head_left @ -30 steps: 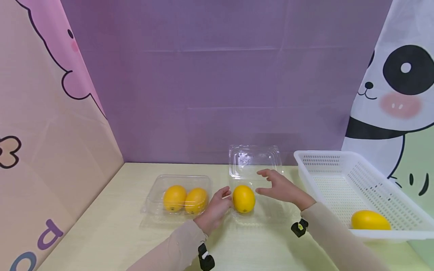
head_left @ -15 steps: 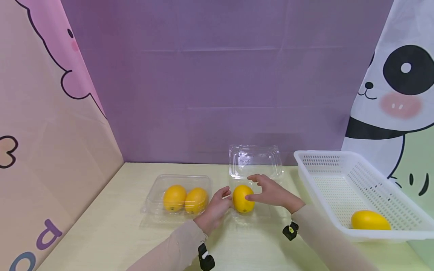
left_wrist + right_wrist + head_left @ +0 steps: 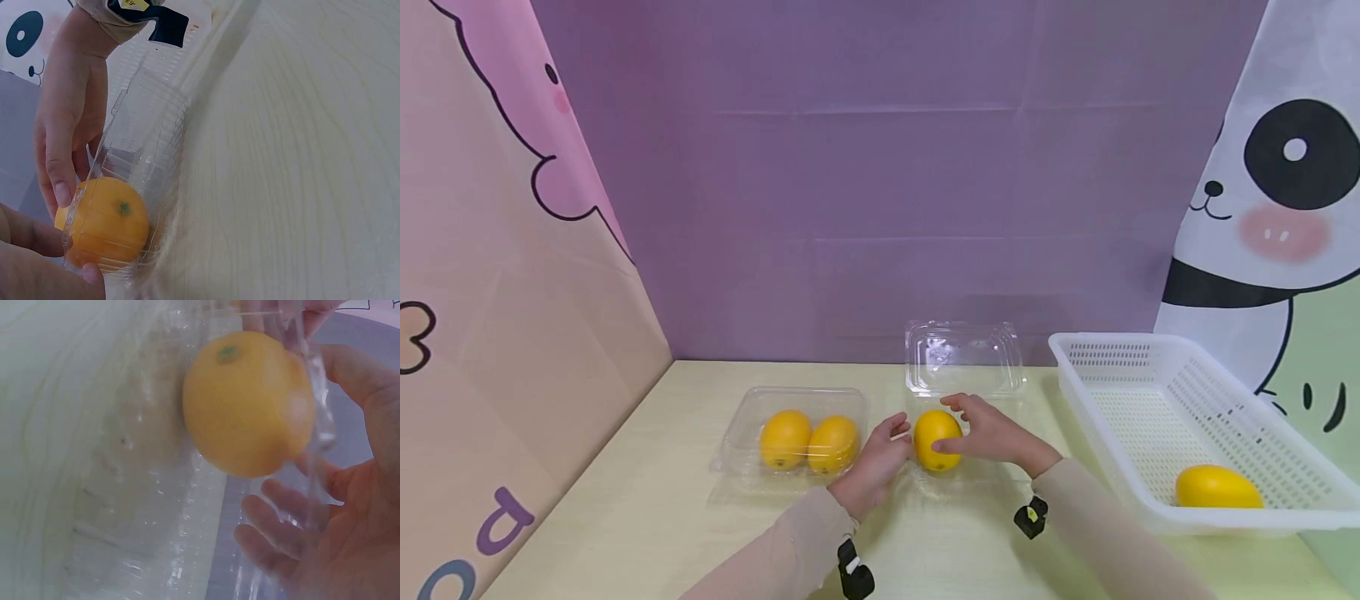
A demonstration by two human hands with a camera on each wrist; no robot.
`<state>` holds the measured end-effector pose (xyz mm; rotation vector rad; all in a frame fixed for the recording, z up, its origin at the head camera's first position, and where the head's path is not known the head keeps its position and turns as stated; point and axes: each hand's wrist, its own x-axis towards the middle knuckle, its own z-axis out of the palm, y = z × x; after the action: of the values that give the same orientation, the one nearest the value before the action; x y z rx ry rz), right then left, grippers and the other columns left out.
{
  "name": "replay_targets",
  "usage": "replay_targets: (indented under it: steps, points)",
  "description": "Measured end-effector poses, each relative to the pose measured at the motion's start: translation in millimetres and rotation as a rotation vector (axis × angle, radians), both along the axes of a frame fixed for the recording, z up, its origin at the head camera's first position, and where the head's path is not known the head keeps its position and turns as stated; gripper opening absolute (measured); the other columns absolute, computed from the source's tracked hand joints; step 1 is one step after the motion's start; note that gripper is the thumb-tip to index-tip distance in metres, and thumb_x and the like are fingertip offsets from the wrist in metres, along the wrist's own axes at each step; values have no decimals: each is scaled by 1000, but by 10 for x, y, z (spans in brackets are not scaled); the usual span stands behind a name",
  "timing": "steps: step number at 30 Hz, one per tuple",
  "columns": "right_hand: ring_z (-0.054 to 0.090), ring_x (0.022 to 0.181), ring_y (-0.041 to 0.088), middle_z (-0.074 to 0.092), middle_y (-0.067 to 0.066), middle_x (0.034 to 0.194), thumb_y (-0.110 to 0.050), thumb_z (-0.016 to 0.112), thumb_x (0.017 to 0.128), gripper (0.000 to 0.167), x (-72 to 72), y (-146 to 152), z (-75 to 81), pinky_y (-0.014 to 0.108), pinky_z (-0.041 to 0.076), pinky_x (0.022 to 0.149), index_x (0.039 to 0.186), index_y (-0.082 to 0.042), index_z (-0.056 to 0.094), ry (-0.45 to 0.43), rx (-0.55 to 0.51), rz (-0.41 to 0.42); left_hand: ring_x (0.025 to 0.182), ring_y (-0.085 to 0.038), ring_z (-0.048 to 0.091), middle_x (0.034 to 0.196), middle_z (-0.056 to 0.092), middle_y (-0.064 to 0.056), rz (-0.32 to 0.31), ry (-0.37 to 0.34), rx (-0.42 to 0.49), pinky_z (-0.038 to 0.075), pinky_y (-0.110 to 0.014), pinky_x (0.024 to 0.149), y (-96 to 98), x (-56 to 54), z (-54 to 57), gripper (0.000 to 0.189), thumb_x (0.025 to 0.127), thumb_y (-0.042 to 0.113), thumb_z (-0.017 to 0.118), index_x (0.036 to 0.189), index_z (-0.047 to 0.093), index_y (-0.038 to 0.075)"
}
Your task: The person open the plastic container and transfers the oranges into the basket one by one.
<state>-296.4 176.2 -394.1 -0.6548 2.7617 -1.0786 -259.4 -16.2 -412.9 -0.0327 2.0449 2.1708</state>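
In the head view an oval orange (image 3: 934, 440) with a green stem mark sits in an open clear plastic clamshell (image 3: 963, 358), its lid raised at the back. My right hand (image 3: 996, 435) has its thumb over the front of the orange and its index finger behind it; the right wrist view shows the orange (image 3: 247, 403) between them, other fingers loosely curled. My left hand (image 3: 880, 467) pinches the clamshell's left rim, with the thumb outside the wall in the left wrist view. Left of it lies a closed clamshell (image 3: 748, 408) holding two oranges (image 3: 785, 439).
A white perforated basket (image 3: 1135, 400) stands at the right with one orange (image 3: 1217, 487) near its front wall. A purple backdrop (image 3: 865, 183) rises behind the pale wooden table (image 3: 647, 500), with printed cartoon panels on both sides.
My right hand has moved left from beside the orange, and its thumb and index finger now reach around it. The left hand and both clamshells have stayed put.
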Motion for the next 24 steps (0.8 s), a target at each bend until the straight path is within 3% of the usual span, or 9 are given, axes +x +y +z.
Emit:
replay_targets:
  steps: [7,16,24]
  points:
    - [57,113,36,52,23,135,-39,82,81,84,-46,-49,-82,51,50,96,142,4,46,-1,-7,-17,133,-44,41,144,38,-24,-4,-4,-2,35,-49,113,-8,4,5,71,82,-13,52,150,30,-10]
    - [57,96,23,57,14,119,-39,83,79,85,-31,-142,-144,39,52,87,139,7,45,-6,8,-24,133,-42,41,145,38,-25,-5,-14,3,36,-49,112,-12,12,16,71,83,-13,53,150,29,-10]
    - [56,94,22,56,14,117,-38,84,76,88,-17,-192,-173,38,52,84,142,5,44,-4,25,-52,134,-44,40,144,38,-25,-3,-7,0,34,-50,113,-8,19,17,72,83,-13,53,150,29,-10]
